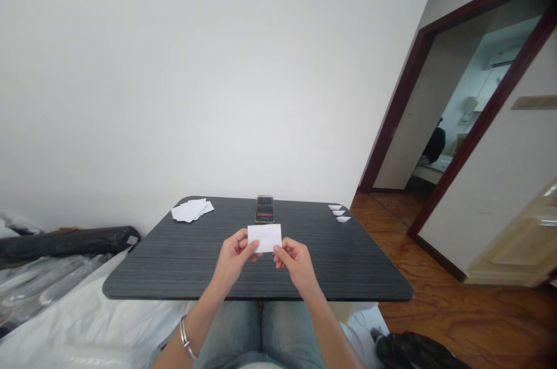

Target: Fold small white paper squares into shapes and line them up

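Observation:
Between both hands, above the dark table (195, 276), I hold a small white rectangle of paper (266, 237). My left hand (235, 256) pinches its left side, with the thumb on the front face. At the lower right corner, my right hand (296, 259) grips the same paper between thumb and fingers. Just beyond the paper lies a phone (264, 211), its screen lit. A loose pile of white paper pieces (189, 210) rests at the far left of the table. Three small folded white papers (343, 219) sit in a column at the far right.
A white wall (261, 79) rises behind the table. To the right is a doorway with a dark red frame (398, 96) above a wooden floor (426, 264). Plastic-wrapped things (52, 282) and a black roll (69, 244) lie at the left. A black bag (418, 351) is on the floor.

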Demonstrator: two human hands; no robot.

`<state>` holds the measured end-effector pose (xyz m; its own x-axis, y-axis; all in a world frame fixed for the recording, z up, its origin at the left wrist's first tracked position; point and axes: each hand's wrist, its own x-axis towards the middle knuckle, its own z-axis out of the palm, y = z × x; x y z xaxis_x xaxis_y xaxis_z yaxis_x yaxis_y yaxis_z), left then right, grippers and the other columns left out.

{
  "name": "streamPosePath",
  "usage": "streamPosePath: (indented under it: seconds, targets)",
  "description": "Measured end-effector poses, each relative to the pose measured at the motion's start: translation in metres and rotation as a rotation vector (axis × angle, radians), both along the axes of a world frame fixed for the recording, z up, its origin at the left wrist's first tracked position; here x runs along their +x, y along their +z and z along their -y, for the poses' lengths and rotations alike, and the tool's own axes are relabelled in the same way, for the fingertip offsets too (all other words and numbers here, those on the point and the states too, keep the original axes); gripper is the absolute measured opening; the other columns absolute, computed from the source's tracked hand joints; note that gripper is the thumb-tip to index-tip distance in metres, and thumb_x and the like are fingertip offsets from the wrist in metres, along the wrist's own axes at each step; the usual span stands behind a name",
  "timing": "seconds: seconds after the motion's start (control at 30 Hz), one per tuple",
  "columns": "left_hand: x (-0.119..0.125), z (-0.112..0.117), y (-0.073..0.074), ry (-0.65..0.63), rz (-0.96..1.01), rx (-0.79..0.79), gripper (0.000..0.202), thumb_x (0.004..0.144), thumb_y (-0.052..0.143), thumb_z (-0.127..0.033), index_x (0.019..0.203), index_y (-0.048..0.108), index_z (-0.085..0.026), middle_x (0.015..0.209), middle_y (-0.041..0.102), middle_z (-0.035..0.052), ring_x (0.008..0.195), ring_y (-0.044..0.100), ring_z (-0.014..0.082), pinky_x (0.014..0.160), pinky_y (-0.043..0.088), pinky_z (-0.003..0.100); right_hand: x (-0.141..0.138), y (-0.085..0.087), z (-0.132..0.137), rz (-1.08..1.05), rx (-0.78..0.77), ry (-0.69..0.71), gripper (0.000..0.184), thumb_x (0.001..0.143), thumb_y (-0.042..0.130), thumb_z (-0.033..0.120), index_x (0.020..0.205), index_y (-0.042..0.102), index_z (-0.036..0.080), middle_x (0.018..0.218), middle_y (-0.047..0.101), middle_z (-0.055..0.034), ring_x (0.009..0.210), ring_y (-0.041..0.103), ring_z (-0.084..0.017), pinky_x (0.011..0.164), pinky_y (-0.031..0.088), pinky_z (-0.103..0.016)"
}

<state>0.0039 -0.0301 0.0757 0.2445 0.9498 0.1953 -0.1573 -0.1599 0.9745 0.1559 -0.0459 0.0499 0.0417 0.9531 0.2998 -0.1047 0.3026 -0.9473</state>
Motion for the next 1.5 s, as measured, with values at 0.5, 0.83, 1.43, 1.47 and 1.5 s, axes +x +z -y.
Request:
streamPosePath:
  seconds: [0.5,0.83,1.43,1.47,1.5]
  targets:
    - [0.0075,0.0001,-0.0094,-0.062,-0.011,-0.022,0.044,0.058,0.070,-0.022,0.094,0.047,-0.014,0.070,0.066,0.0019,0.057,0.060,0.0129,0.056,0.047,0.023,0.0004,0.0005,0.0004,-0.018,-0.047,-0.042,0.021,0.069,0.062,0.030,0.059,0.053,0.014,0.051,0.055,0.0018,0.041,0.046,-0.006,0.040,0.034,-0.017]
    - [0.0013,-0.0017,-0.0042,0.003,-0.051,0.015,0.024,0.067,0.062,-0.034,0.068,0.055,-0.012,0.054,0.055,-0.0025,0.046,0.046,0.0065,0.040,0.032,0.015,0.0031,-0.0013,0.0005,0.043,-0.031,0.058,0.021,0.069,0.061,0.028,0.056,0.051,0.015,0.048,0.053,0.0030,0.038,0.045,-0.007,0.040,0.035,-0.018]
    - [0.0073,0.0036,-0.0055,-0.076,0.050,-0.072,0.024,0.069,0.059,-0.036,0.072,0.047,-0.015,0.045,0.051,-0.0061,0.035,0.045,0.0054,0.032,0.029,0.012,0.0033,0.0017,0.0076,0.275,0.424,-0.179,0.019,0.075,0.050,0.011,0.078,0.066,0.020,0.075,0.062,-0.0037,0.069,0.058,-0.015,0.052,0.042,-0.022]
    - [0.0066,0.0030,-0.0065,-0.042,0.063,-0.053,0.023,0.072,0.057,-0.036,0.080,0.049,-0.016,0.046,0.051,-0.0062,0.035,0.045,0.0057,0.032,0.029,0.013,0.0036,0.0008,0.0071,0.270,0.420,-0.185,0.019,0.075,0.050,0.010,0.077,0.066,0.020,0.075,0.062,-0.0035,0.068,0.057,-0.015,0.051,0.041,-0.022]
    - [0.0055,0.0022,-0.0073,-0.002,0.085,-0.025,0.026,0.074,0.055,-0.035,0.090,0.050,-0.016,0.048,0.052,-0.0060,0.037,0.045,0.0061,0.032,0.029,0.013,0.0040,-0.0001,0.0067,0.264,0.415,-0.190,0.019,0.074,0.050,0.010,0.076,0.066,0.020,0.074,0.062,-0.0034,0.068,0.057,-0.015,0.051,0.041,-0.023]
